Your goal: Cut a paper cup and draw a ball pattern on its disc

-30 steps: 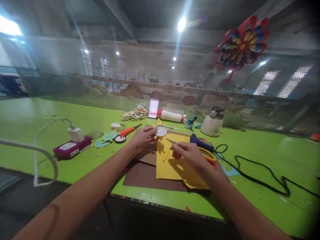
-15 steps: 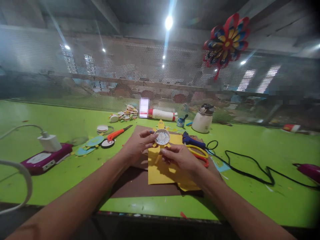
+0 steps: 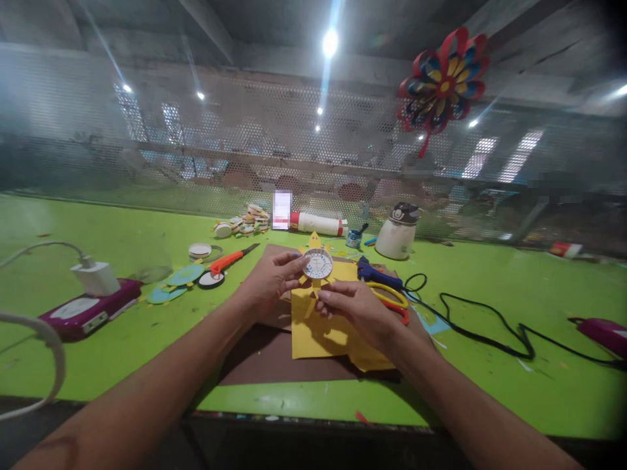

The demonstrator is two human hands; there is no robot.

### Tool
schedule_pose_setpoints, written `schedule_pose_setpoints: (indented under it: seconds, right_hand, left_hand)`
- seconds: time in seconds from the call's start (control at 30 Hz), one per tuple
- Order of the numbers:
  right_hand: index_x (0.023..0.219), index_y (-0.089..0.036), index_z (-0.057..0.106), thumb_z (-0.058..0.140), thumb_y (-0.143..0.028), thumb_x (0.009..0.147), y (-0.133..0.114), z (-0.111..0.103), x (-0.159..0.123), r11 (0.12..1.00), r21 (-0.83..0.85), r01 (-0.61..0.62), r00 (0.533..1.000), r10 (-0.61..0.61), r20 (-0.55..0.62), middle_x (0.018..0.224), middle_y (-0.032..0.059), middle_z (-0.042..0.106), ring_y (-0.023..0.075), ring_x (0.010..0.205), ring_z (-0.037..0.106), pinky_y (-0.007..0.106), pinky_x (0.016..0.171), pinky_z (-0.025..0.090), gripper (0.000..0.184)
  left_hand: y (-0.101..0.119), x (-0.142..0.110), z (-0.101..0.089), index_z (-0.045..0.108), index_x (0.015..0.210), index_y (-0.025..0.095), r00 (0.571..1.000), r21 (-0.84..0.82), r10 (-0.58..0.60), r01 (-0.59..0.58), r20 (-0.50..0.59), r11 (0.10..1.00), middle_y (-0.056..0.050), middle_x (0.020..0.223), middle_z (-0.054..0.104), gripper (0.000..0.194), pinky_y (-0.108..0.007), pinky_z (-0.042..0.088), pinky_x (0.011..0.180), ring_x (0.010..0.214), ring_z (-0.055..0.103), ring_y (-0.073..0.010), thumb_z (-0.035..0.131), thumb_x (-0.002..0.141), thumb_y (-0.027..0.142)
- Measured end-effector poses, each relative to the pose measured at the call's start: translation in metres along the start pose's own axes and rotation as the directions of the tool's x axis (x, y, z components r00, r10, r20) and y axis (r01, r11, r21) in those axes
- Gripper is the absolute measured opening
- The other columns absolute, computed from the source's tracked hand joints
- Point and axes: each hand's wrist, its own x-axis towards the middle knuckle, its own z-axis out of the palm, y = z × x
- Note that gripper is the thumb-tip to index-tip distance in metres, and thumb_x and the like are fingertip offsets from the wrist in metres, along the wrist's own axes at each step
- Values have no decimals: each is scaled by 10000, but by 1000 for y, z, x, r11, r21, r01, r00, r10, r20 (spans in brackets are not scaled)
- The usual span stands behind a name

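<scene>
Shows yellow paper (image 3: 318,343) nearest, on the table (image 3: 294,395). Holds the right hand (image 3: 350,305) bunched, thumb to fingertips, at the tail of the paper turtle (image 3: 319,265); cannot tell whether pinching it. Above the paper, pinches the turtle's round rim in the left hand (image 3: 272,282). Looks very light, probably stiff across the disc, fragile at the thin legs (easily creased). Best held by the rim. Shows, beyond, a glue gun (image 3: 376,275), then a pile of round pieces (image 3: 252,222).

screen (image 3: 281,210): blurred | white cable (image 3: 59,358): cut by left edge | disc (image 3: 318,264) markings: too small
</scene>
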Motion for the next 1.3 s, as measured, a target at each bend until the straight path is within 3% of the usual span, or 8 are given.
schedule_pose_setpoints:
  seconds: [0.13, 0.33, 0.53, 0.67, 1.3]
  right_hand:
    - [693, -151, 757, 712, -266, 598, -5, -8, -1, 998, 30, 46, 991, -42, -128, 731, 58, 694, 163, 700, 595, 299, 689, 445, 156]
    - [681, -170, 713, 726, -475, 659, -11, -20, 7, 991, 102, 85, 961, -54, -270, 786, 67, 677, 184, 774, 589, 275, 661, 450, 306]
    - [684, -170, 689, 820, -530, 595, -13, -19, 9, 992, 113, 54, 971, -26, -236, 705, 22, 639, 152, 688, 563, 278, 637, 451, 393]
    - [626, -148, 682, 888, -446, 495, -11, -19, 9, 995, 99, 33, 972, -9, -234, 682, 14, 628, 135, 663, 551, 285, 641, 450, 384]
    - [603, -156, 666, 895, -424, 481, -11, -17, 8, 995, 74, 67, 965, -46, -256, 627, -10, 609, 119, 628, 536, 292, 642, 448, 373]
  left_hand:
    - [2, -1, 0, 724, 874, 88, 999, 18, -32, 32, 6, 999, -106, 946, 718, 271, -266, 556, 712, 799, 657, -151, 854, 712, 263]
    - [0, -2, 0, 722, 872, 118, 993, 65, -101, 96, 67, 993, -80, 905, 721, 258, -270, 551, 717, 769, 658, -144, 851, 718, 280]
    - [-8, -2, -3, 744, 868, 132, 961, 191, -214, 180, 174, 965, -68, 839, 725, 311, -270, 530, 706, 733, 657, -146, 877, 677, 339]
    - [-14, -2, -4, 744, 855, 135, 945, 249, -243, 187, 219, 950, -63, 813, 724, 330, -260, 512, 671, 695, 643, -137, 878, 670, 373]
    - [-11, -4, -4, 741, 838, 162, 952, 323, -213, 136, 218, 937, -59, 851, 724, 300, -269, 500, 692, 760, 642, -157, 864, 670, 379]
